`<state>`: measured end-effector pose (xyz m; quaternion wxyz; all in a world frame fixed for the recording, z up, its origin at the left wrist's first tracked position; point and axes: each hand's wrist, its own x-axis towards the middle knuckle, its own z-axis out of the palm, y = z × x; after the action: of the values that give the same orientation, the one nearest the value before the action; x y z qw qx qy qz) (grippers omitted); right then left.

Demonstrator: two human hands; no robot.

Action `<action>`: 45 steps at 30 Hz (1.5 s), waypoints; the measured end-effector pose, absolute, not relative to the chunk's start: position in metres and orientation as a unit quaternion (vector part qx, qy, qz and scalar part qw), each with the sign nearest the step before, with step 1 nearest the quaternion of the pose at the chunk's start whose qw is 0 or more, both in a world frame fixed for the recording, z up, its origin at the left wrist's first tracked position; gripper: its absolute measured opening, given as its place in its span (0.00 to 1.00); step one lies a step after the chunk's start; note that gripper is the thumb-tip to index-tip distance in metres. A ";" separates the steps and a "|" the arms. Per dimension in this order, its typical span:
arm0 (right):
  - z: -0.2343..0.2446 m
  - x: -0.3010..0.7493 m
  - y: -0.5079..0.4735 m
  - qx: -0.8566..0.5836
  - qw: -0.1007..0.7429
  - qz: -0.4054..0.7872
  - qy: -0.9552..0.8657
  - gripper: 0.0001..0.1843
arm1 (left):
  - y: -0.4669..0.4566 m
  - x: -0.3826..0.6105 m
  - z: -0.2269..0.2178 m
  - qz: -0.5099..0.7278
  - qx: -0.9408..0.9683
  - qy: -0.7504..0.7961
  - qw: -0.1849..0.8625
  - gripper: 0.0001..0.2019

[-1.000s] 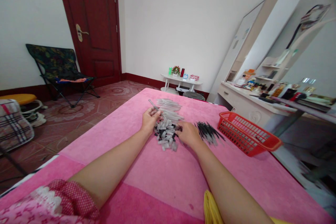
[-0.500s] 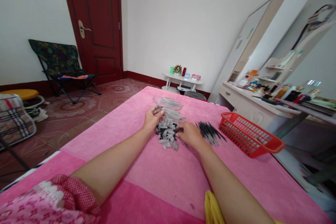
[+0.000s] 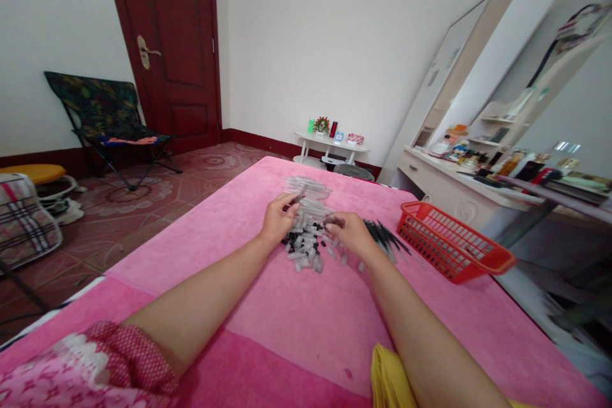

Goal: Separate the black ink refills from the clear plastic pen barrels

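Observation:
My left hand (image 3: pixel 278 219) is closed on a thin translucent pen barrel (image 3: pixel 302 191), which points up and to the right. Across from it, my right hand (image 3: pixel 351 233) has its fingers pinched together at the right side of the pile. Whatever is between those fingertips is too small and blurred to make out. A heap of clear pen caps (image 3: pixel 306 258) mixed with small black pieces lies between the hands. Behind it are stacked more translucent pen barrels (image 3: pixel 308 188). Dark pen refills (image 3: pixel 387 236) are bunched right of my right hand, partly hidden by it.
A red plastic basket (image 3: pixel 454 242) stands at the right on the pink table cover (image 3: pixel 287 331). Yellow cloth (image 3: pixel 389 376) lies by my right forearm. Beyond the table are a folding chair (image 3: pixel 115 115), a low white stand (image 3: pixel 329 143) and a dressing table (image 3: pixel 459 185).
The pen barrel in my left hand has swung from leaning left to leaning right. My right hand has shifted slightly up and right, and a few caps now lie loose below it.

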<state>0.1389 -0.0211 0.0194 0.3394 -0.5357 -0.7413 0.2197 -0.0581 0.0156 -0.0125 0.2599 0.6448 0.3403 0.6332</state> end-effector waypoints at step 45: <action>0.028 0.148 -0.019 -0.541 0.450 0.125 -0.700 0.07 | 0.005 -0.056 -0.012 0.407 0.830 0.378 -0.034 0.17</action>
<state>0.1481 -0.0191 0.0280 0.4498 -0.5408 -0.6996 0.1253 -0.0557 0.0047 -0.0124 -0.0338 0.8305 0.3784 0.4075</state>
